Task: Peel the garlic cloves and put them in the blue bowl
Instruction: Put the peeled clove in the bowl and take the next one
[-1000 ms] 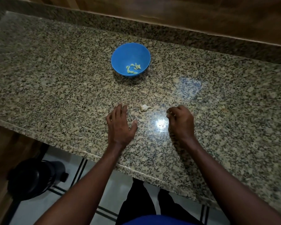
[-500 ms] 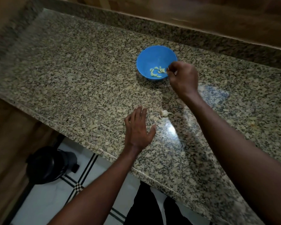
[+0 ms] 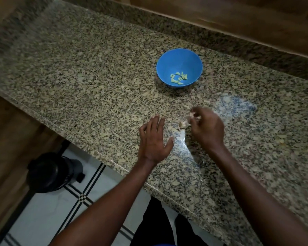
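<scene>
The blue bowl stands on the granite counter and holds several peeled, pale green garlic cloves. A pale unpeeled garlic piece lies on the counter between my hands. My left hand rests flat on the counter just left of it, fingers straight. My right hand is right of the piece with its fingers curled. Its blurred fingertips pinch at the piece's pale upper edge.
The counter's front edge runs diagonally below my hands. A raised granite ledge and wooden wall sit behind the bowl. Below the counter on the left, a black round object stands on the white tiled floor.
My right hand has come back from the bowl's rim to the garlic piece near the counter front. My left hand has stayed flat on the counter.
</scene>
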A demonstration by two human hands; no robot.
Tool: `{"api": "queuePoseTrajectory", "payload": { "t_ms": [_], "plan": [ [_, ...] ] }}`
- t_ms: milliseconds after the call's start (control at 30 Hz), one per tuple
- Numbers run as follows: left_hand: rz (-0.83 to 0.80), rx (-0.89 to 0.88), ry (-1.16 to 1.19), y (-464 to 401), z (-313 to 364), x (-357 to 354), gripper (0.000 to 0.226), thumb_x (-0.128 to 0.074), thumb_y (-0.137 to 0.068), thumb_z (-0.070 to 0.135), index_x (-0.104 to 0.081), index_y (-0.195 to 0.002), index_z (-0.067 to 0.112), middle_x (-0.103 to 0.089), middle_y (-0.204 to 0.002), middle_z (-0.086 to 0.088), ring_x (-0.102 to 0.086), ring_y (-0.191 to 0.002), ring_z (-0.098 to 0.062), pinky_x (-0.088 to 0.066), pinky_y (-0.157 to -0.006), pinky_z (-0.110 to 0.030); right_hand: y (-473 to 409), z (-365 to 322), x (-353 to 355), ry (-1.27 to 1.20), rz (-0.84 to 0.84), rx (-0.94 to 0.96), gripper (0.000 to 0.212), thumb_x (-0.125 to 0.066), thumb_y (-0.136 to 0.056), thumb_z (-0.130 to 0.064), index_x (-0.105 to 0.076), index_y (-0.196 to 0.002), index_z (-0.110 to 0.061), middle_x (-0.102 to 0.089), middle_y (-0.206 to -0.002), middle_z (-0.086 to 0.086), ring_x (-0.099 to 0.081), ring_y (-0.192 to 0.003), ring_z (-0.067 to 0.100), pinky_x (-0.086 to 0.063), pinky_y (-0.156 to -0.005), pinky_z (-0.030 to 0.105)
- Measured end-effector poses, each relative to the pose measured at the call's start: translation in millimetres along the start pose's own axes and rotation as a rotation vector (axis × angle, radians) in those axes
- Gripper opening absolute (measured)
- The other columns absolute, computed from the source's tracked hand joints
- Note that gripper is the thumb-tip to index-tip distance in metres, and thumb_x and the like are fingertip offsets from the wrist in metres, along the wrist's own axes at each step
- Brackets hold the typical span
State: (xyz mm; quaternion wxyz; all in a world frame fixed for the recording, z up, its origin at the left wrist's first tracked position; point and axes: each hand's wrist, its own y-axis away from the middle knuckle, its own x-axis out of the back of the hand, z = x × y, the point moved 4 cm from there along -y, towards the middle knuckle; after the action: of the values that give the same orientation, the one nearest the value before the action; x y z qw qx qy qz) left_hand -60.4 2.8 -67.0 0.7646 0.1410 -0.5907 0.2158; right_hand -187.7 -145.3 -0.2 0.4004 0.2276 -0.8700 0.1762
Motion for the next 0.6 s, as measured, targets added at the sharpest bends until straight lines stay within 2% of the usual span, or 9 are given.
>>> {"api": "queuePoseTrajectory", "payload": {
  "t_ms": [67, 133, 234, 334, 434, 501, 567, 601],
  "plan": [
    [-0.014, 0.008, -0.009, 0.2, -0.3, -0.7, 0.075, -0.050, -0.095, 0.057, -0.038, -0.154, 0.013, -0.033, -0.163, -0.010, -0.031, -0.148, -0.025, -0.026, -0.117, -0.047, 20.3, 10.4, -18.9, 0.057, -0.157, 0.015, 0.038, -0.076, -0.091, -0.021, -0.067, -0.127, -0.024, -0.068, -0.113, 0.000, -0.063, -0.076, 0.013, -0.035, -0.056, 0.017],
    [-0.016, 0.007, -0.009, 0.1, 0.9, 0.3, 0.075, -0.049, -0.095, 0.057, -0.037, -0.154, 0.013, -0.033, -0.163, -0.009, -0.031, -0.148, -0.025, -0.026, -0.118, -0.047, 24.5, 11.0, -26.3, 0.094, -0.209, 0.052, 0.040, -0.078, -0.088, -0.018, -0.069, -0.126, -0.025, -0.064, -0.112, 0.001, -0.064, -0.077, 0.018, -0.031, -0.054, 0.021],
    [-0.008, 0.005, -0.006, 0.5, 1.2, 0.9, 0.074, -0.050, -0.094, 0.056, -0.037, -0.154, 0.014, -0.033, -0.163, -0.009, -0.032, -0.147, -0.025, -0.025, -0.117, -0.047, 17.6, 11.9, -24.4, 0.068, -0.177, -0.015, 0.034, -0.080, -0.086, -0.021, -0.073, -0.120, -0.025, -0.067, -0.107, -0.001, -0.067, -0.084, 0.022, -0.039, -0.062, 0.027],
    [-0.009, 0.003, -0.020, 1.2, 2.7, 2.5, 0.074, -0.048, -0.095, 0.056, -0.037, -0.154, 0.014, -0.034, -0.162, -0.010, -0.033, -0.147, -0.025, -0.026, -0.117, -0.047, 14.1, 16.6, -12.3, -0.071, -0.187, -0.159, 0.028, -0.076, -0.091, -0.024, -0.075, -0.119, -0.025, -0.077, -0.105, -0.002, -0.071, -0.084, 0.015, -0.053, -0.074, 0.028],
    [-0.018, 0.005, -0.020, 1.4, 2.8, 3.3, 0.075, -0.046, -0.095, 0.057, -0.035, -0.155, 0.013, -0.032, -0.163, -0.010, -0.031, -0.148, -0.026, -0.026, -0.118, -0.048, 18.4, 23.2, 6.0, -0.194, -0.219, -0.283, 0.028, -0.073, -0.094, -0.016, -0.075, -0.121, -0.014, -0.077, -0.111, 0.003, -0.068, -0.087, 0.010, -0.050, -0.082, 0.022],
    [-0.037, 0.005, -0.004, 2.7, 3.8, 4.6, 0.076, -0.044, -0.096, 0.057, -0.034, -0.156, 0.013, -0.029, -0.165, -0.010, -0.028, -0.150, -0.027, -0.021, -0.121, -0.049, 24.5, 28.6, 19.1, -0.270, -0.224, -0.344, 0.025, -0.074, -0.094, -0.017, -0.076, -0.118, -0.010, -0.078, -0.104, 0.000, -0.067, -0.081, 0.008, -0.050, -0.076, 0.021],
    [-0.084, 0.043, 0.035, 1.9, 6.0, 5.5, 0.077, -0.042, -0.096, 0.058, -0.031, -0.158, 0.014, -0.023, -0.168, -0.011, -0.021, -0.153, -0.027, -0.013, -0.124, -0.048, 31.0, 34.3, 27.5, -0.368, -0.233, -0.393, 0.015, -0.070, -0.097, -0.015, -0.078, -0.108, -0.009, -0.074, -0.079, -0.011, -0.060, -0.059, 0.000, -0.046, -0.057, 0.019],
    [-0.109, 0.059, 0.057, 1.9, 10.2, 7.8, 0.076, -0.043, -0.096, 0.057, -0.031, -0.158, 0.015, -0.022, -0.168, -0.011, -0.019, -0.154, -0.027, -0.011, -0.125, -0.047, 36.0, 35.2, 33.2, -0.417, -0.244, -0.414, 0.012, -0.067, -0.098, -0.013, -0.079, -0.097, -0.011, -0.068, -0.064, -0.016, -0.053, -0.049, -0.002, -0.041, -0.051, 0.019]
  ]
}}
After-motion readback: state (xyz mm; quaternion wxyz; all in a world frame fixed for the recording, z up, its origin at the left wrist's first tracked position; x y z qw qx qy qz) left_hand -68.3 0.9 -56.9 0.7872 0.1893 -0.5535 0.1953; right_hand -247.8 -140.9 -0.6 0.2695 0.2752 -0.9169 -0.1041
